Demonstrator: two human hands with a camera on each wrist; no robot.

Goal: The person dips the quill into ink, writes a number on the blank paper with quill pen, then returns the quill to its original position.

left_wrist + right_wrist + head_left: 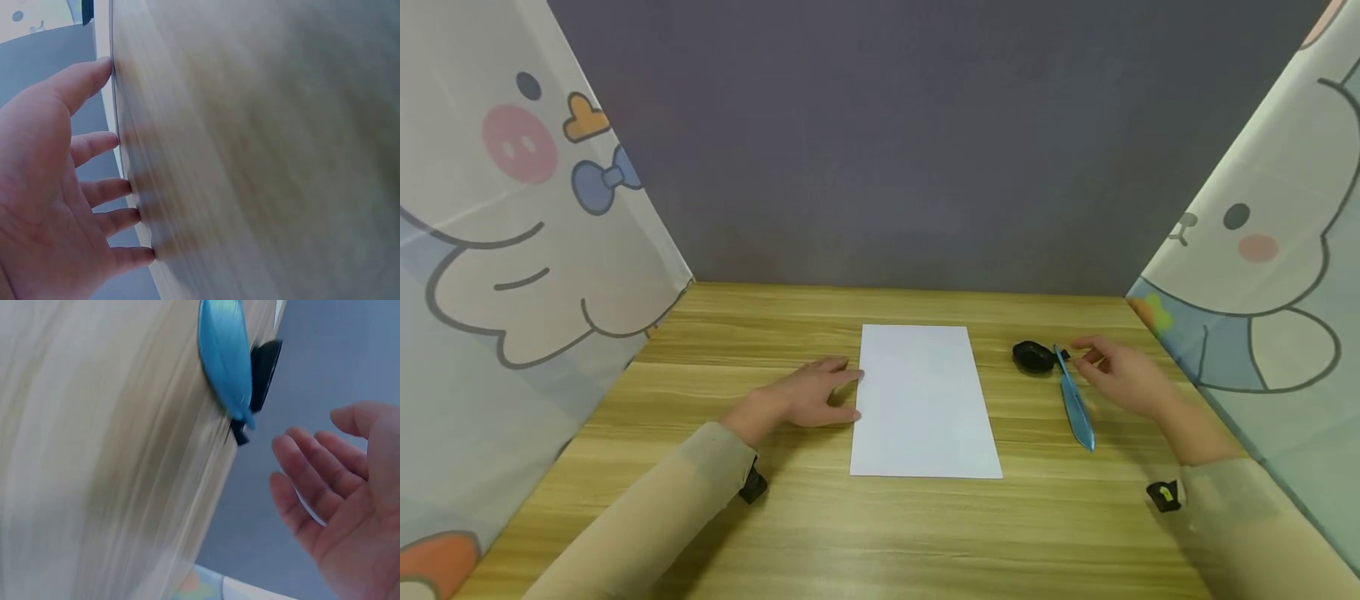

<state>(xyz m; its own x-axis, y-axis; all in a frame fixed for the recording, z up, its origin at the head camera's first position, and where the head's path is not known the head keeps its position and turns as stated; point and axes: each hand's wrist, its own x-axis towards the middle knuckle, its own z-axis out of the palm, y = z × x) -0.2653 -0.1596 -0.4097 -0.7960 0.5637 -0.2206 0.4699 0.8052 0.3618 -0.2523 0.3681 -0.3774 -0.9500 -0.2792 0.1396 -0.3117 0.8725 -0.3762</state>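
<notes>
A white sheet of paper (923, 402) lies flat in the middle of the wooden table (880, 533). My left hand (820, 393) rests open on the table at the sheet's left edge, fingertips touching the wood (128, 187). Right of the sheet lies a blue feather-shaped pen (1075, 404) (224, 359) beside a small black ink pot (1033, 357) (265, 365). My right hand (1112, 371) hovers open just right of the pen's upper end, fingers (306, 487) relaxed, holding nothing.
Cartoon-printed cloth panels (512, 250) (1270, 275) wall in the table on the left and right. A grey wall (895, 142) closes the back. Bare wood spans the front of the table.
</notes>
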